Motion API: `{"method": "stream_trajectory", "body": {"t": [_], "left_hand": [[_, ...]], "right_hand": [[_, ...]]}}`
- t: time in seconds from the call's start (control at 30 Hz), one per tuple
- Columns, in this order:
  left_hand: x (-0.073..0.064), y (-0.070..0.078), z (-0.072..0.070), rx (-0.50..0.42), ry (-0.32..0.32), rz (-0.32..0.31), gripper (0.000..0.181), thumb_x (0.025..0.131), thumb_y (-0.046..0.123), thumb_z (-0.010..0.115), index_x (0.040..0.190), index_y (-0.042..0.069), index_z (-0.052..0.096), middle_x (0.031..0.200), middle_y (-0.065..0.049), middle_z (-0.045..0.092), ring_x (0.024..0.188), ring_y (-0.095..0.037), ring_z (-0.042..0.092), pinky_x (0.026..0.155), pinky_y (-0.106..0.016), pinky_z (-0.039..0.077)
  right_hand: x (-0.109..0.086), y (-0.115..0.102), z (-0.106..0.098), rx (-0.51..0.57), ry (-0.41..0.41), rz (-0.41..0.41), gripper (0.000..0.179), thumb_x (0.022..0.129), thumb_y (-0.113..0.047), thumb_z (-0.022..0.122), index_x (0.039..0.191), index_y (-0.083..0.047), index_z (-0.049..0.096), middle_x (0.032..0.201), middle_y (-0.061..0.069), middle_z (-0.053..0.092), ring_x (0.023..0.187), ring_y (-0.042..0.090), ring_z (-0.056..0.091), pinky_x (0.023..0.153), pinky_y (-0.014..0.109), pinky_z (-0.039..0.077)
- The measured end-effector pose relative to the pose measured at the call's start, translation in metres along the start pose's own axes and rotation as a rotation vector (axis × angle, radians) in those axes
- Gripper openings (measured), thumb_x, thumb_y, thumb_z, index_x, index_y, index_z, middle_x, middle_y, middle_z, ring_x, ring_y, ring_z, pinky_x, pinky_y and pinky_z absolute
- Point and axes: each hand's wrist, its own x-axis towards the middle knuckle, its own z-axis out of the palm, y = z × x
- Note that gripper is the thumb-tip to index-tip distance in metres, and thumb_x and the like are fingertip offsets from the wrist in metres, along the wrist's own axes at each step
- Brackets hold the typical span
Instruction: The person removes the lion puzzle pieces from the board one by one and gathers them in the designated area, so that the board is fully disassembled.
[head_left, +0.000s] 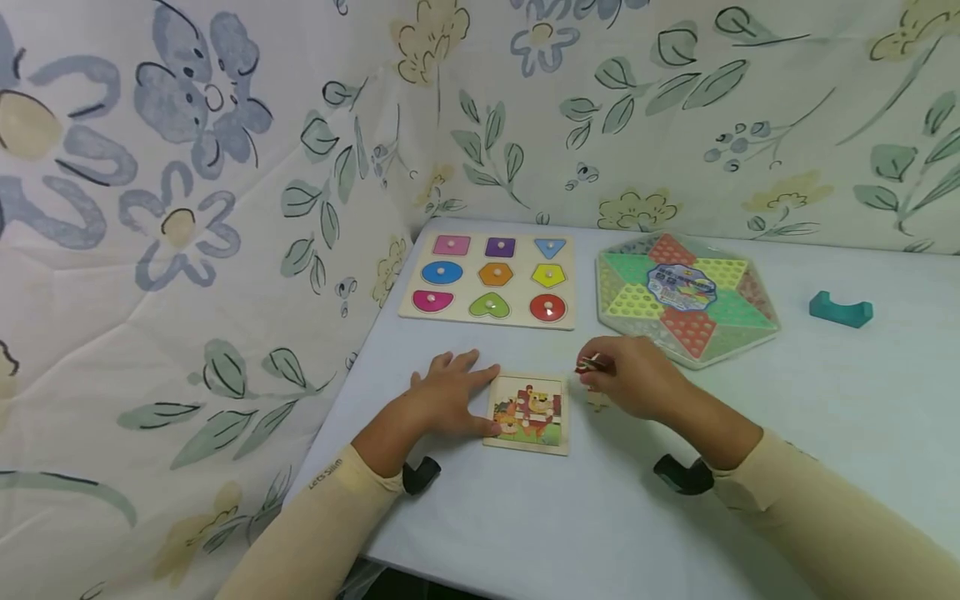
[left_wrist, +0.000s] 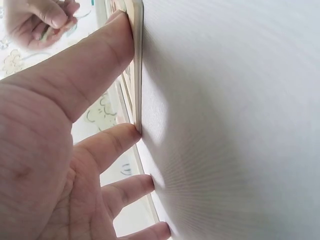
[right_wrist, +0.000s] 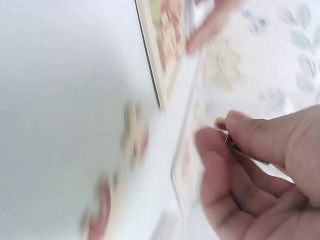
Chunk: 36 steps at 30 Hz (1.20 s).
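A small square wooden jigsaw puzzle (head_left: 527, 448) with a cartoon bear picture lies on the table, several pieces set in its frame. My left hand (head_left: 450, 398) rests at its left side, thumb and forefinger touching the edge and the other fingers spread straight on the table. Just beyond the puzzle's right side, my right hand (head_left: 639, 377) pinches a small puzzle piece (right_wrist: 233, 144) between thumb and fingers, above the table. Under that hand a loose piece (head_left: 598, 401) partly shows. The right wrist view shows blurred loose pieces (right_wrist: 135, 134) on the table beside the puzzle.
Behind the puzzle lies a wooden shape board (head_left: 483, 322) with coloured knobbed shapes. To its right is a hexagonal game board (head_left: 720, 340) in clear wrap. A teal curved block (head_left: 841, 311) sits at far right. Floral cloth (head_left: 525, 117) hangs behind and at left.
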Motion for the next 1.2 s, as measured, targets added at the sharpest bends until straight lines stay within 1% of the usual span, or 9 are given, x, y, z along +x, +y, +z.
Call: {"method": "stream_trajectory", "body": {"t": [0.13, 0.23, 0.33, 0.37, 0.5, 0.63, 0.87, 1.07, 1.2], "left_hand": [[0.0, 0.001, -0.002, 0.008, -0.004, -0.003, 0.093, 0.079, 0.058, 0.081, 0.159, 0.037, 0.037, 0.171, -0.004, 0.021, 0.157, -0.041, 0.012, 0.113, -0.08, 0.018], [-0.001, 0.001, -0.004, 0.001, -0.004, -0.003, 0.093, 0.079, 0.057, 0.082, 0.159, 0.036, 0.038, 0.171, -0.005, 0.022, 0.156, -0.041, 0.012, 0.113, -0.08, 0.019], [-0.003, -0.001, -0.005, -0.01, -0.001, -0.003, 0.093, 0.079, 0.056, 0.082, 0.159, 0.035, 0.038, 0.171, -0.006, 0.022, 0.156, -0.042, 0.012, 0.113, -0.08, 0.019], [-0.003, -0.002, -0.005, -0.012, 0.0, -0.004, 0.094, 0.079, 0.056, 0.082, 0.159, 0.034, 0.038, 0.17, -0.007, 0.022, 0.156, -0.043, 0.012, 0.113, -0.08, 0.019], [-0.006, -0.006, -0.005, -0.02, -0.004, -0.015, 0.094, 0.079, 0.056, 0.083, 0.159, 0.034, 0.038, 0.171, -0.007, 0.022, 0.156, -0.043, 0.012, 0.113, -0.08, 0.018], [-0.007, -0.007, -0.004, -0.034, -0.008, -0.015, 0.093, 0.08, 0.055, 0.083, 0.159, 0.034, 0.038, 0.171, -0.007, 0.021, 0.156, -0.043, 0.011, 0.113, -0.081, 0.017], [-0.004, -0.003, -0.002, -0.038, -0.003, 0.009, 0.092, 0.08, 0.054, 0.083, 0.158, 0.034, 0.039, 0.17, -0.007, 0.022, 0.156, -0.043, 0.012, 0.112, -0.081, 0.018], [-0.002, 0.002, -0.003, -0.04, -0.009, 0.005, 0.093, 0.079, 0.055, 0.083, 0.159, 0.035, 0.038, 0.171, -0.006, 0.021, 0.156, -0.042, 0.01, 0.114, -0.08, 0.016], [-0.002, 0.002, -0.003, -0.034, -0.01, -0.002, 0.093, 0.079, 0.056, 0.082, 0.159, 0.036, 0.037, 0.171, -0.005, 0.02, 0.157, -0.042, 0.01, 0.114, -0.08, 0.015]], "right_hand": [[-0.016, 0.03, -0.027, 0.008, -0.085, 0.03, 0.021, 0.103, -0.019, 0.063, 0.117, -0.008, 0.073, 0.092, 0.002, 0.074, 0.08, 0.016, 0.066, 0.066, 0.031, 0.054], [-0.028, 0.053, -0.042, -0.029, -0.114, 0.063, 0.02, 0.103, -0.024, 0.063, 0.112, -0.01, 0.074, 0.088, -0.001, 0.069, 0.082, 0.016, 0.059, 0.066, 0.031, 0.048], [-0.036, 0.072, -0.049, -0.033, -0.123, 0.096, 0.016, 0.097, -0.027, 0.071, 0.104, -0.012, 0.072, 0.084, 0.001, 0.061, 0.082, 0.019, 0.051, 0.064, 0.03, 0.044], [-0.038, 0.077, -0.05, -0.03, -0.126, 0.096, 0.019, 0.095, -0.028, 0.074, 0.104, -0.012, 0.072, 0.085, 0.001, 0.06, 0.083, 0.019, 0.051, 0.064, 0.03, 0.044], [-0.036, 0.09, -0.047, 0.024, -0.159, 0.119, 0.032, 0.085, -0.033, 0.085, 0.106, -0.013, 0.072, 0.09, 0.0, 0.066, 0.088, 0.02, 0.055, 0.07, 0.03, 0.049], [-0.032, 0.096, -0.04, 0.021, -0.169, 0.131, 0.036, 0.081, -0.035, 0.088, 0.106, -0.015, 0.073, 0.092, 0.0, 0.07, 0.088, 0.019, 0.059, 0.073, 0.032, 0.05], [-0.041, 0.097, -0.035, -0.12, -0.083, 0.12, 0.035, 0.081, -0.035, 0.087, 0.107, -0.014, 0.074, 0.093, -0.002, 0.068, 0.086, 0.017, 0.059, 0.073, 0.031, 0.049], [-0.051, 0.094, -0.033, -0.156, -0.048, 0.138, 0.039, 0.082, -0.032, 0.087, 0.113, -0.01, 0.078, 0.098, 0.0, 0.071, 0.08, 0.016, 0.056, 0.064, 0.03, 0.047], [-0.05, 0.087, -0.033, -0.207, -0.03, 0.114, 0.046, 0.083, -0.036, 0.085, 0.119, -0.008, 0.076, 0.105, 0.006, 0.071, 0.08, 0.017, 0.056, 0.061, 0.03, 0.046]]}}
